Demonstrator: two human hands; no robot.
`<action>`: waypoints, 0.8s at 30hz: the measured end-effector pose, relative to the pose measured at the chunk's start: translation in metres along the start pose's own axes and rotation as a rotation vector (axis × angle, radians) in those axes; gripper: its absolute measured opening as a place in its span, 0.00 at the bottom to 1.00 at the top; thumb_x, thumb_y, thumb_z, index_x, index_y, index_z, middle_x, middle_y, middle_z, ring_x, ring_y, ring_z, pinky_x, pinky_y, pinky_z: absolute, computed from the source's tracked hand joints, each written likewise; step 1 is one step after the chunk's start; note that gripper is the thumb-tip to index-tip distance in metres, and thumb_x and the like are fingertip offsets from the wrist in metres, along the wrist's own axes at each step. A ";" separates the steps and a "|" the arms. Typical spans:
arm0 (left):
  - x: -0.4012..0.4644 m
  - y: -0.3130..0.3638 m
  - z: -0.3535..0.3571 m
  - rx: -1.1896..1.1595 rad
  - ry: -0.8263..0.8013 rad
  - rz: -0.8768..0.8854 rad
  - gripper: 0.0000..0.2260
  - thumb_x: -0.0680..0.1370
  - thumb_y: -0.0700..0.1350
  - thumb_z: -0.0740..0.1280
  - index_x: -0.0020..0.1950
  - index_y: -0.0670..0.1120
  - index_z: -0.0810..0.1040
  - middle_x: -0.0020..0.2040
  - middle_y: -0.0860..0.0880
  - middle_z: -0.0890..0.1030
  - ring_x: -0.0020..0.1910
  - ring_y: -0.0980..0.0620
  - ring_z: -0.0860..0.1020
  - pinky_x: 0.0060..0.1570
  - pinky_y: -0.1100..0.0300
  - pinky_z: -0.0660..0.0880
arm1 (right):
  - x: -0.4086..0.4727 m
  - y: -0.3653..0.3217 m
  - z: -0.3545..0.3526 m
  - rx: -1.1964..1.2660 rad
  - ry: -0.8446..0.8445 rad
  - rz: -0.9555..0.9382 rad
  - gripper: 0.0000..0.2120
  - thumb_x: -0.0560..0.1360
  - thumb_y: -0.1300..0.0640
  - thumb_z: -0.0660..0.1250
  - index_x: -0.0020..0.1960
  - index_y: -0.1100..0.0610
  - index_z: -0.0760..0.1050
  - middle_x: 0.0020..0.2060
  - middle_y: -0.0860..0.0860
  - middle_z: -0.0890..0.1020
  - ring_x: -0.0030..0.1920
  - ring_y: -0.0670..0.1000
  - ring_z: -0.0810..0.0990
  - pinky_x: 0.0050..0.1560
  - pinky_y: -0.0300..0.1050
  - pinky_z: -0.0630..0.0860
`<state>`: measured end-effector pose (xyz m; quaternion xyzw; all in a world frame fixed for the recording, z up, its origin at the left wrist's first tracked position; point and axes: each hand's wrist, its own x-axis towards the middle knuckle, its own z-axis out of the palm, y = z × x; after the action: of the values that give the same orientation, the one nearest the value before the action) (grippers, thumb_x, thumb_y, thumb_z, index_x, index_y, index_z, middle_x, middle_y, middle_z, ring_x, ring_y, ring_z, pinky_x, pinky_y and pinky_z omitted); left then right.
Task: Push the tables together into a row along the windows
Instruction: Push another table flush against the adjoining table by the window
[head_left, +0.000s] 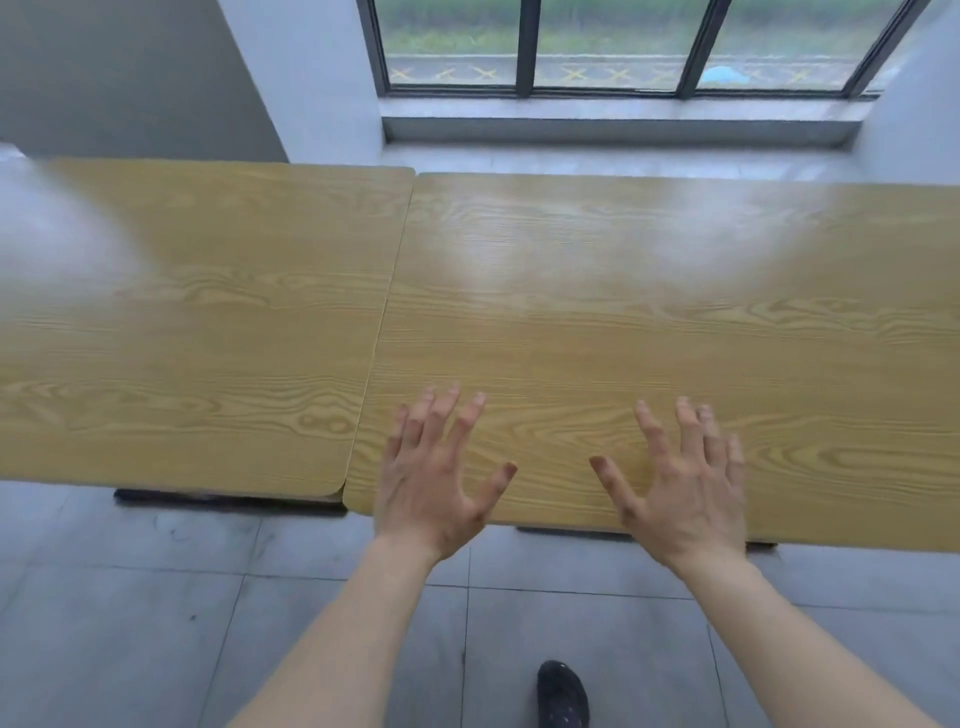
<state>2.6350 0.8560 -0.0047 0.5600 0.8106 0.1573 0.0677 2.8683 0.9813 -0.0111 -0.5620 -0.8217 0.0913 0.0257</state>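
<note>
— Where do the tables stand?
— Left table (197, 322) and right table (675, 332) meet edge to edge below the window (613, 47), fronts slightly offset.
— The hands?
— Left hand (434, 483) and right hand (685, 488) spread wide, empty, over the right table's near edge; contact unclear. Seemingly only squaring remains.

left table (197, 322) abuts right table (675, 322); window (613, 41) behind

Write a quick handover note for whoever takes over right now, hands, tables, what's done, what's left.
Left hand and right hand: both open, fingers spread, over the near edge of the right wood-grain tabletop; contact unclear.
Left wood-grain tabletop sits beside it, edges meeting at the seam, below the dark-framed window.
Done: these two joined.
Left: right table sits slightly nearer than the left; nudge it forward to align.
</note>
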 end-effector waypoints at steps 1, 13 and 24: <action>0.000 -0.007 0.008 0.010 0.000 0.003 0.35 0.78 0.72 0.53 0.82 0.58 0.58 0.83 0.52 0.58 0.84 0.48 0.51 0.81 0.50 0.39 | 0.000 0.000 0.009 -0.003 -0.007 0.001 0.48 0.71 0.17 0.37 0.84 0.40 0.53 0.84 0.57 0.54 0.84 0.59 0.46 0.81 0.65 0.43; 0.004 -0.036 0.050 0.065 0.052 -0.049 0.34 0.78 0.73 0.52 0.81 0.59 0.61 0.82 0.52 0.61 0.83 0.48 0.53 0.81 0.41 0.50 | 0.003 -0.002 0.047 -0.018 0.149 0.021 0.39 0.75 0.22 0.50 0.80 0.39 0.64 0.80 0.59 0.62 0.82 0.63 0.54 0.79 0.71 0.48; 0.010 -0.039 0.052 0.065 0.067 -0.055 0.34 0.78 0.73 0.52 0.81 0.59 0.61 0.82 0.52 0.61 0.84 0.49 0.53 0.80 0.40 0.51 | 0.010 -0.007 0.043 -0.016 0.169 0.017 0.39 0.74 0.24 0.52 0.79 0.42 0.67 0.80 0.60 0.63 0.81 0.65 0.56 0.78 0.73 0.50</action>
<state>2.6112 0.8620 -0.0658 0.5340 0.8321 0.1476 0.0266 2.8517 0.9826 -0.0525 -0.5747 -0.8126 0.0370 0.0896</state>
